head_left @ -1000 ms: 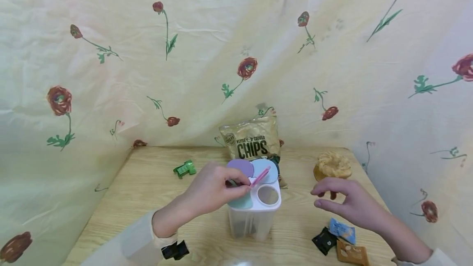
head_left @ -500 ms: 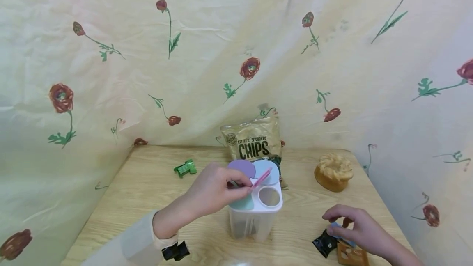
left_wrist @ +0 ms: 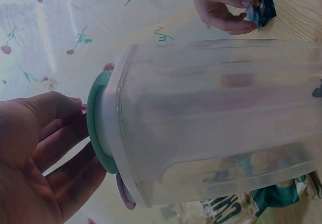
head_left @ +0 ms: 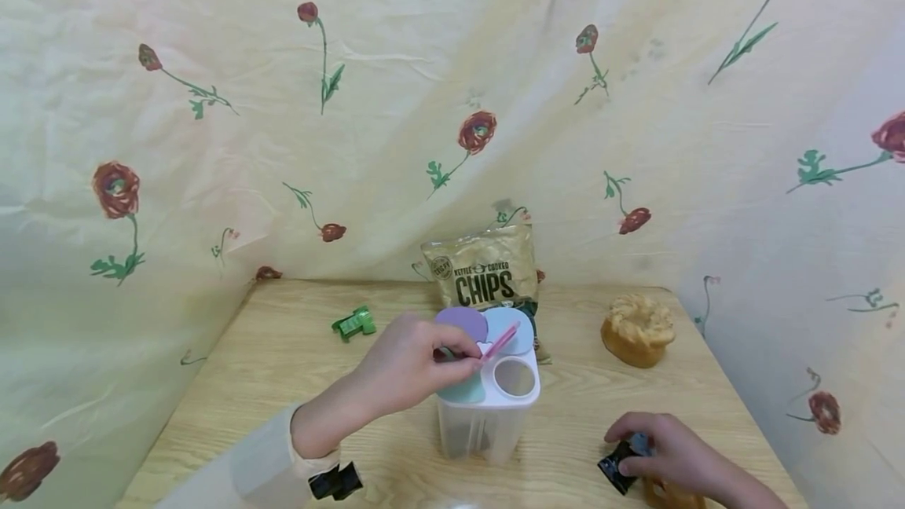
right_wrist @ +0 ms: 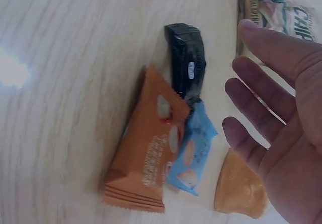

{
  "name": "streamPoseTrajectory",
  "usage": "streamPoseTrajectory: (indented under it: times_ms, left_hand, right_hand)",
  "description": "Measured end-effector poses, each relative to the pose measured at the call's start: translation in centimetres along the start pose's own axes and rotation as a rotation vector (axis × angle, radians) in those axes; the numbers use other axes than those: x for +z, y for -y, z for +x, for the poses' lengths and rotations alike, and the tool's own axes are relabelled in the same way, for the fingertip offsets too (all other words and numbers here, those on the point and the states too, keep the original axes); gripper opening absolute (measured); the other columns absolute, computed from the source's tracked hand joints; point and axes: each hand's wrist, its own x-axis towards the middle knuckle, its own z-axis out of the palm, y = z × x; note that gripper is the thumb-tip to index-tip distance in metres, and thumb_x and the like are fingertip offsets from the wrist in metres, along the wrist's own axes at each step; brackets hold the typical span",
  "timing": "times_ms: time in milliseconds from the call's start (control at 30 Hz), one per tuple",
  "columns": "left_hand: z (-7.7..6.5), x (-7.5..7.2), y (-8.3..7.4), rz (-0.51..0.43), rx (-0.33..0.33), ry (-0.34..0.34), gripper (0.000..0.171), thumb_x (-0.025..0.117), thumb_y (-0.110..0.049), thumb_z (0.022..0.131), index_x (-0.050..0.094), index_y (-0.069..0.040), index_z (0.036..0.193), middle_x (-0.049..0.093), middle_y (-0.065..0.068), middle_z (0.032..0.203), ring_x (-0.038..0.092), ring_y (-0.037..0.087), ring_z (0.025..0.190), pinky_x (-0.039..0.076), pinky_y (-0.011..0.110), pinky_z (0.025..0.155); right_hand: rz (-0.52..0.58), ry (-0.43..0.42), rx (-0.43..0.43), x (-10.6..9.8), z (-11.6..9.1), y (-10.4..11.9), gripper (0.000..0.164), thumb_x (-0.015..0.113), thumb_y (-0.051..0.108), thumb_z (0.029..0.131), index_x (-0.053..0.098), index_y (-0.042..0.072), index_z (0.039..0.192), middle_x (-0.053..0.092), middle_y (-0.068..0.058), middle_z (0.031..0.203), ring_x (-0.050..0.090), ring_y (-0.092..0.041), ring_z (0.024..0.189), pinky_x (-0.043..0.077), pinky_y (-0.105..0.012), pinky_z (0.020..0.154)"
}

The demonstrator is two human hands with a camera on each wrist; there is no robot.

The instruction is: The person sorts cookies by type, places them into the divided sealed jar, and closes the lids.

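1. At nine o'clock of the container [head_left: 488,430], the left hand [head_left: 404,361] pinches a pink disc [head_left: 500,341], seen nearly edge-on.
2. Around four o'clock, the right hand [head_left: 670,454] has its fingers apart at a half-hidden blue packet [head_left: 640,443] beside a black packet [head_left: 615,471]; contact is hard to judge.
3. At twelve o'clock, the container blocks part of the chips bag [head_left: 488,264].
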Motion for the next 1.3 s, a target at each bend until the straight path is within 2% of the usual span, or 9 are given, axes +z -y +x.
streamPoseTrajectory:
  times_ms: [333,600,800,1000,1133,1300]
  left_hand:
    - [0.0,0.0,0.0,-0.017,-0.005,0.002,0.003,0.08,-0.021,0.088,0.081,-0.018,0.09,0.077,-0.01,0.084,0.061,-0.006,0.07,0.053,0.017,0.064]
    - [0.0,-0.1,0.1,-0.031,0.009,0.001,0.003,0.08,-0.021,0.089,0.081,-0.017,0.09,0.077,-0.009,0.083,0.061,-0.007,0.07,0.051,0.015,0.063]
    - [0.1,-0.1,0.1,-0.033,0.001,0.009,0.004,0.079,-0.02,0.089,0.081,-0.017,0.09,0.077,-0.009,0.084,0.06,-0.006,0.07,0.051,0.016,0.062]
    - [0.1,0.0,0.2,-0.03,0.0,0.01,0.004,0.08,-0.021,0.089,0.081,-0.018,0.091,0.077,-0.009,0.085,0.061,-0.006,0.071,0.051,0.015,0.063]
    - [0.1,0.0,0.2,-0.028,0.004,0.008,0.004,0.08,-0.021,0.089,0.081,-0.018,0.091,0.077,-0.01,0.085,0.061,-0.006,0.071,0.051,0.015,0.063]
    - [0.0,0.0,0.2,-0.025,0.009,0.005,0.003,0.08,-0.021,0.089,0.081,-0.018,0.091,0.077,-0.01,0.085,0.06,-0.006,0.071,0.05,0.015,0.062]
  right_hand:
    - [0.06,0.046,0.038,0.9,0.3,-1.3,0.029,0.082,0.023,0.086,0.074,0.015,0.113,0.073,0.001,0.109,0.064,-0.004,0.094,0.052,-0.022,0.077]
    - [-0.006,0.056,0.076,1.1,0.7,-1.4,0.029,0.085,0.025,0.083,0.075,0.021,0.111,0.071,0.007,0.106,0.06,-0.002,0.093,0.049,-0.021,0.077]
    - [-0.084,0.064,0.044,0.8,1.3,-1.6,0.028,0.084,0.03,0.083,0.078,0.023,0.109,0.068,0.014,0.102,0.059,-0.001,0.093,0.05,-0.023,0.077]
    - [-0.06,0.045,0.016,0.5,1.2,-1.3,0.025,0.083,0.025,0.085,0.076,0.017,0.107,0.069,0.01,0.1,0.062,-0.002,0.091,0.054,-0.025,0.074]
    - [-0.056,0.012,0.012,0.2,1.2,-0.6,0.021,0.082,0.027,0.087,0.072,0.019,0.104,0.067,0.011,0.097,0.059,0.0,0.084,0.051,-0.024,0.068]
    - [-0.058,-0.04,-0.083,-0.6,1.2,0.6,0.015,0.078,0.029,0.09,0.068,0.02,0.096,0.066,0.013,0.088,0.057,0.0,0.076,0.046,-0.024,0.061]
